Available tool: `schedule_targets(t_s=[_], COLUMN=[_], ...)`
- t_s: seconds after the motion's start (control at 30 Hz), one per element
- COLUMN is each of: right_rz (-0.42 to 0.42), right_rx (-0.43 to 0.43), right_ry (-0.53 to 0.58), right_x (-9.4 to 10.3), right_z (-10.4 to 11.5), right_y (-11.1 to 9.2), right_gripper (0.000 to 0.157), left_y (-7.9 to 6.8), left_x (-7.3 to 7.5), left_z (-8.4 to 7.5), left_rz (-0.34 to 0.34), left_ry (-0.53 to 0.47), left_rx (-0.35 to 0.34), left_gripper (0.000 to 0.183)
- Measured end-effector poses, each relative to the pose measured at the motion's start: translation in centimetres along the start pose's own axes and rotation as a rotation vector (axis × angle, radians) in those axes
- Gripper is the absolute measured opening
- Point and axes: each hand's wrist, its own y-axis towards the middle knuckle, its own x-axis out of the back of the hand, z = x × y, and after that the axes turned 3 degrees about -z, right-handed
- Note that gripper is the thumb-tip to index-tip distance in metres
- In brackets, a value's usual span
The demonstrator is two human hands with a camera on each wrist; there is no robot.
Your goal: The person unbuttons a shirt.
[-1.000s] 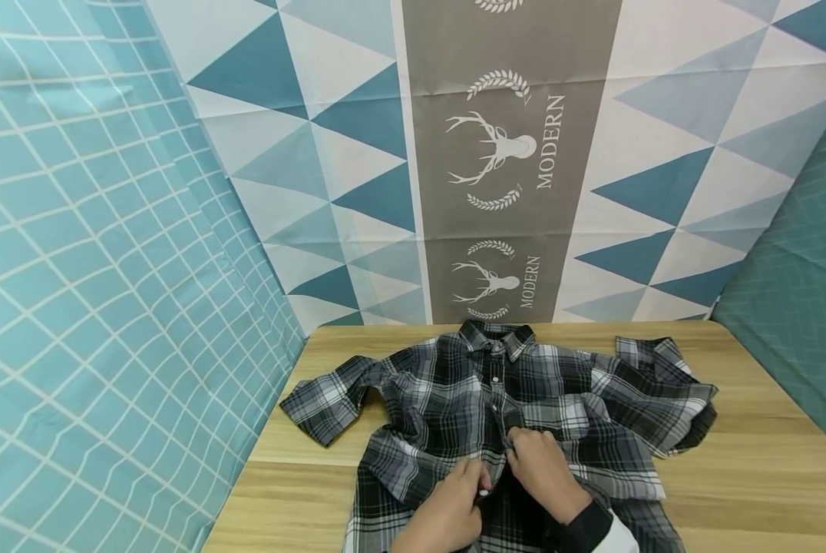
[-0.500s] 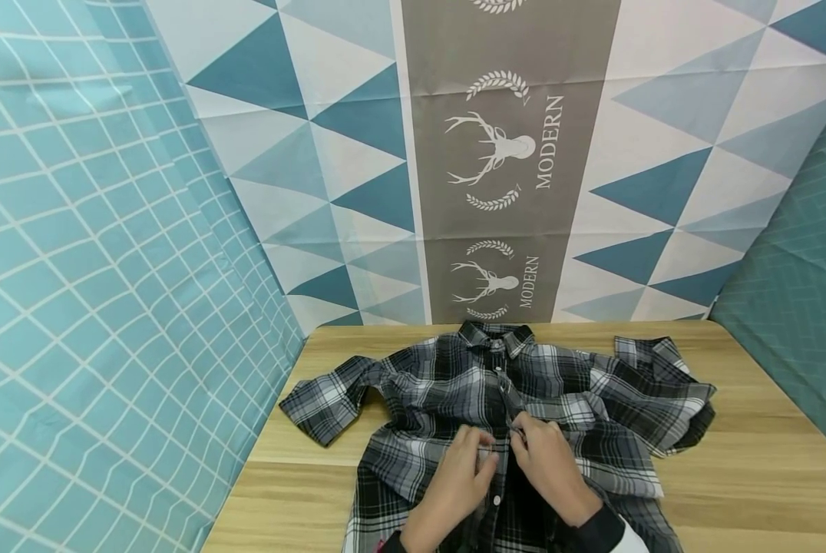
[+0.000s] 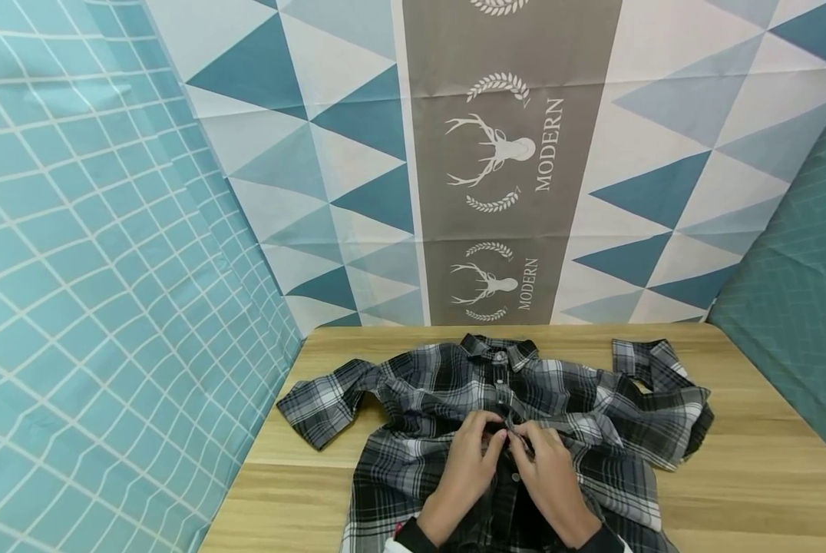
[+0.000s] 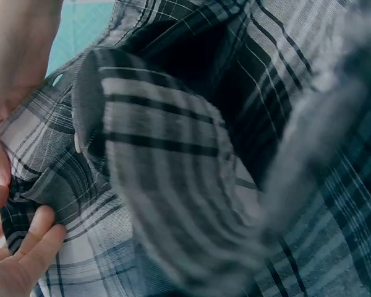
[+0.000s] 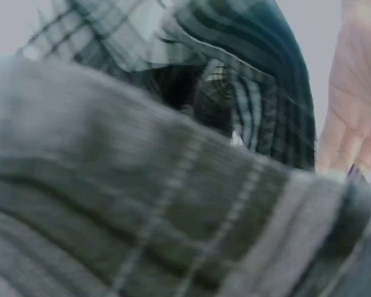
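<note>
Plaid shirt [image 3: 441,395] lies front-up on the table [image 3: 751,438]. On my feed both grips, left hand [image 3: 468,467] and right hand [image 3: 551,478], pinch its front placket [image 3: 500,388]. I judge bunched cloth there the main risk: one layer could slip, skewing the placket.

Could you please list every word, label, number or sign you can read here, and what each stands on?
"MODERN": upper, sideways, on the gray wall strip.
"MODERN": lower, sideways, on the same strip.
Tiny marks beside the wreaths: too small to read.
Plaid shirt: no text I can read.
</note>
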Motion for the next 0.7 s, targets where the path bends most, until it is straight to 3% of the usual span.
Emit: schedule_targets(t_s=[0.1,0.2,0.33,0.43,0.7], right_rz=[0.01,0.088,0.213,0.268,0.242], right_rx=[-0.015,-0.068,-0.18,-0.222,-0.188], right_ry=[0.002,0.027,0.07,0.094,0.149], right_x=[0.0,0.2,0.4,0.5,1.1], right_z=[-0.1,0.0,0.3,0.4,0.7], right_y=[-0.3,-0.4,-0.1,0.3,0.5], right_gripper=[0.006,0.004,0.022,0.026,0.014], left_y=[-0.1,-0.3,-0.5,-0.7,-0.8], left_x=[0.0,0.0,0.0,0.0,0.2], left_z=[0.2,0.3,0.1,-0.1,-0.5], left_rz=[-0.032,-0.056,-0.079,-0.085,-0.005], left_ry=[0.032,0.071,0.107,0.125,0.264], left_rx=[-0.024,-0.041,-0.065,-0.09,-0.083], left_gripper=[0.019,0.016,0.011,0.005,0.012])
